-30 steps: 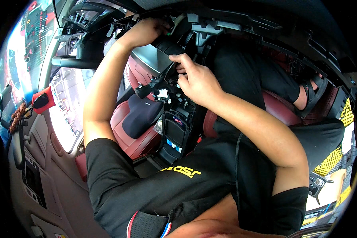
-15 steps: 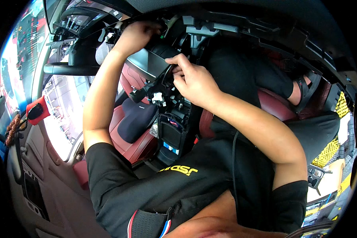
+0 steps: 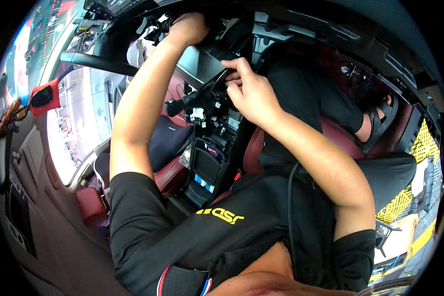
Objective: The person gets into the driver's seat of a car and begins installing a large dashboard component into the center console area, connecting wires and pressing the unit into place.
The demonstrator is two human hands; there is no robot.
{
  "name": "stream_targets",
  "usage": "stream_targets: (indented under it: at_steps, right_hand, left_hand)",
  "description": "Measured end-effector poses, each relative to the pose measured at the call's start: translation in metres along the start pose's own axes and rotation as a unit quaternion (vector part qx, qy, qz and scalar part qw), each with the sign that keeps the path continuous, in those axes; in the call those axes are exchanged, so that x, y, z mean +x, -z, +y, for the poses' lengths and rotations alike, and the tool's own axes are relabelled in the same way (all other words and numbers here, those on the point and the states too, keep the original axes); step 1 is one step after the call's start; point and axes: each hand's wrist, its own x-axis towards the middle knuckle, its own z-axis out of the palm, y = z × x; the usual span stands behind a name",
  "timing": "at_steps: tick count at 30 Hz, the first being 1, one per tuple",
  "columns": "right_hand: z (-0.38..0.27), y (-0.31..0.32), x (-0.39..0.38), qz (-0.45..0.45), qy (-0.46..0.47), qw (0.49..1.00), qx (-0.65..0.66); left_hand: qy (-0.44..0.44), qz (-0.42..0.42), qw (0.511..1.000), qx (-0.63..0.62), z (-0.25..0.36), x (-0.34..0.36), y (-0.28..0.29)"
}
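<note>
My left hand [image 3: 190, 29] reaches into the opened dashboard at the top of the picture; its fingers are hidden behind the hand and the dark parts there. Below it a dark, glossy panel [image 3: 198, 64] with a silver edge sits tilted at the middle of the dashboard. At the panel's right end, my right hand [image 3: 251, 91] is closed on its edge, the index finger along the top and the other fingers curled under. Just below lies the uncovered centre console, with a white connector piece [image 3: 197, 115] and dark brackets around it.
The steering wheel [image 3: 98, 63] stands at the left. A console bin [image 3: 205, 165] lies below the uncovered section, beside red seats [image 3: 170, 175]. Bare dashboard structure [image 3: 276, 34] runs along the top right. At the right, a black trim frame [image 3: 384, 234] rests outside by yellow matting.
The view has shifted, so the car interior sits slightly differently in the picture. My left hand has moved a little up and right; my right hand stays at the panel's edge.
</note>
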Motion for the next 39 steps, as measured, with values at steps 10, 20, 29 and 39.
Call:
stream_targets:
  at_steps: [10,20,29,39]
  right_hand:
    - [-0.001,0.000,-0.001,-0.001,0.009,1.000,-0.024]
    - [-0.010,0.019,0.002,-0.045,0.059,0.988,-0.136]
    - [-0.052,0.037,0.014,-0.061,0.152,0.943,-0.290]
    - [-0.017,-0.018,0.148,-0.001,0.108,0.885,-0.453]
  left_hand:
    - [-0.022,-0.118,0.992,0.025,0.012,0.019,0.002]
    - [-0.027,0.072,0.985,-0.156,0.010,-0.033,-0.006]
    - [-0.141,0.339,0.908,-0.203,0.024,-0.122,-0.035]
    - [-0.115,0.393,0.874,-0.261,0.034,-0.125,-0.047]
